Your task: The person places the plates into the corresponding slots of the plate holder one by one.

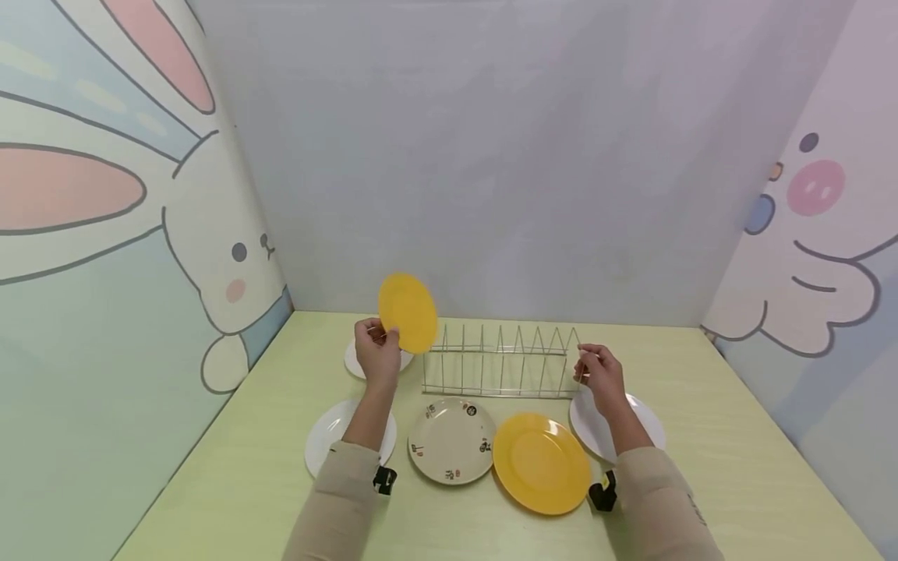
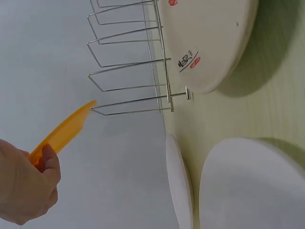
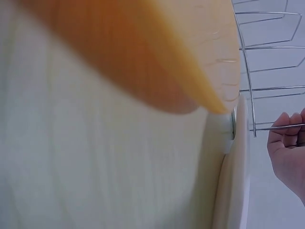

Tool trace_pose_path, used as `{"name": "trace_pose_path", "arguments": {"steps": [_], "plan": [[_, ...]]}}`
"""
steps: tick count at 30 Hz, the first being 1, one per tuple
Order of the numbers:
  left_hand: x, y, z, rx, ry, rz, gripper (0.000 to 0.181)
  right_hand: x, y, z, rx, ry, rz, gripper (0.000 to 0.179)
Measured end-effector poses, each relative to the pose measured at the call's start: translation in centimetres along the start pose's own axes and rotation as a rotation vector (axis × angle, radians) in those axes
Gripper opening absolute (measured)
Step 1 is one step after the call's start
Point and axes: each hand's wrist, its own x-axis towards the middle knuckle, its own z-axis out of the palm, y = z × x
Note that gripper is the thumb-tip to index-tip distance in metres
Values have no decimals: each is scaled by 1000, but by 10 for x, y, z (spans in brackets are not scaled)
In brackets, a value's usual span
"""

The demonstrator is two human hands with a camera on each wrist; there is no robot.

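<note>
Raised over the left end of a wire dish rack, my left hand pinches a yellow plate by its lower edge. The left wrist view has this plate tilted, its tip close to the rack's end wire. My right hand holds the rack's right end, and its fingers curl round the end wire. No plate is seen in the rack's slots. In front of the rack lie a cream plate with small printed figures and a larger yellow plate.
A white plate lies behind my left hand, another white plate beside my left forearm. A third white plate is partly under my right forearm. Behind the pale table stands a grey wall; cartoon-printed side walls flank it.
</note>
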Motion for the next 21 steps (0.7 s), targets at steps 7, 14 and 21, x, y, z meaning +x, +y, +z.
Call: {"name": "trace_pose_path", "arguments": {"steps": [7, 14, 21], "plan": [[-9, -8, 9, 101, 43, 67, 21, 0, 1, 0, -22, -33, 0, 27], [-14, -16, 10, 119, 22, 73, 21, -2, -1, 0, -48, -80, 37, 16], [-18, -16, 12, 128, 30, 124, 21, -6, -4, -2, -42, -87, 39, 18]]}}
